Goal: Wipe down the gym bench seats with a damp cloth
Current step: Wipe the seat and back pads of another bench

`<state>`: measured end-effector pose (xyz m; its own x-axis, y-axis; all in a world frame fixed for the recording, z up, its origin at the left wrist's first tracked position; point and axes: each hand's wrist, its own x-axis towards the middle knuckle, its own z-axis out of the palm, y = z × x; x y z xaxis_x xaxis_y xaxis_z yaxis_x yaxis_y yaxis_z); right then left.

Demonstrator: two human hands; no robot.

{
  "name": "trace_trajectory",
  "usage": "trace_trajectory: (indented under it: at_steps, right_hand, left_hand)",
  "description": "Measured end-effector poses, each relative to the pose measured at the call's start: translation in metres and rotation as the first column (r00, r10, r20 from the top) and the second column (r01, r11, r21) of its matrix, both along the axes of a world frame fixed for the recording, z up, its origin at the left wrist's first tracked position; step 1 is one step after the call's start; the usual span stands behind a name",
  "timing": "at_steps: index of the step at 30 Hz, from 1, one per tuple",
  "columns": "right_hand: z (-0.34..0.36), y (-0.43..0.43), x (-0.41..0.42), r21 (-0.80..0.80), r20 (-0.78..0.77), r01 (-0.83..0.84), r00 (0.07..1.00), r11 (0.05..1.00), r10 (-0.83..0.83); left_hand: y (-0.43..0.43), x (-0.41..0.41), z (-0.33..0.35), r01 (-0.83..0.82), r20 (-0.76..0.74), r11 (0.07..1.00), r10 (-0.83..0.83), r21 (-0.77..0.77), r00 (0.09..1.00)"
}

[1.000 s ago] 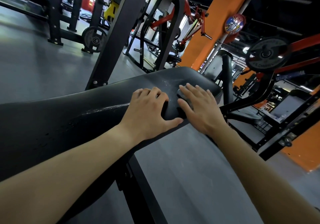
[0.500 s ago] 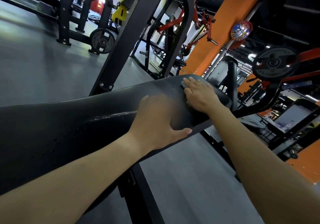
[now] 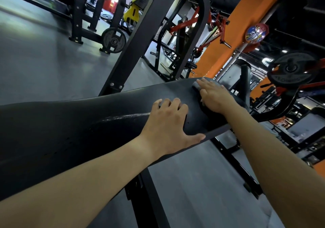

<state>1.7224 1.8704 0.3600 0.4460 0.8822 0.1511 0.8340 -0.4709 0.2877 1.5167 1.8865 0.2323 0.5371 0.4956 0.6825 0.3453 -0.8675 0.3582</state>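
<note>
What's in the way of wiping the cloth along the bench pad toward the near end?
The left hand rests on the bench pad just nearer than the cloth under the right hand. Nothing else visible lies in that path.

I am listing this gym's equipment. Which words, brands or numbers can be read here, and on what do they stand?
None can be read for certain.
round sign on the orange pillar: colourful print, too blurred.
right weight plate: raised letters near the rim, too blurred.
left weight plate: nothing legible, too small.
</note>
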Motion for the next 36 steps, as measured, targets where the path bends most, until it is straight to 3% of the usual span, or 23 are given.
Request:
trace_trajectory:
  at_steps: [3, 10, 13, 18, 25, 32, 36]
  right_hand:
    - [-0.008, 0.013, -0.009, -0.001, -0.008, -0.015, 1.000, 1.000, 0.015]
    - [-0.028, 0.003, -0.040, -0.154, -0.082, -0.262, 0.964, 0.953, 0.252]
    - [-0.017, 0.011, -0.023, -0.134, -0.036, -0.192, 0.981, 0.972, 0.189]
    - [0.000, 0.025, -0.002, 0.028, -0.006, 0.050, 0.999, 0.998, -0.050]
    - [-0.012, 0.000, -0.014, -0.026, -0.049, -0.076, 0.996, 0.997, 0.075]
    - [0.005, -0.041, 0.019, 0.100, 0.017, 0.119, 0.993, 0.988, -0.121]
    - [-0.009, -0.055, 0.017, 0.231, -0.008, 0.123, 0.992, 0.965, -0.125]
  left_hand:
    - [0.001, 0.000, 0.000, 0.000, 0.020, 1.000, 0.000, 0.001, 1.000]
    - [-0.001, 0.001, 0.000, 0.022, 0.043, 1.000, -0.022, -0.010, 0.999]
    - [0.000, 0.001, -0.001, 0.011, 0.037, 1.000, -0.011, -0.004, 0.999]
    - [0.002, 0.002, -0.002, -0.002, 0.039, 1.000, 0.001, 0.023, 0.999]
    - [0.001, 0.003, 0.002, -0.003, 0.005, 0.999, 0.003, 0.049, 1.000]
    - [-0.001, 0.000, 0.003, 0.005, -0.059, 0.997, 0.000, 0.081, 0.998]
    - [0.000, 0.000, 0.001, -0.008, -0.038, 0.997, 0.011, 0.078, 0.999]
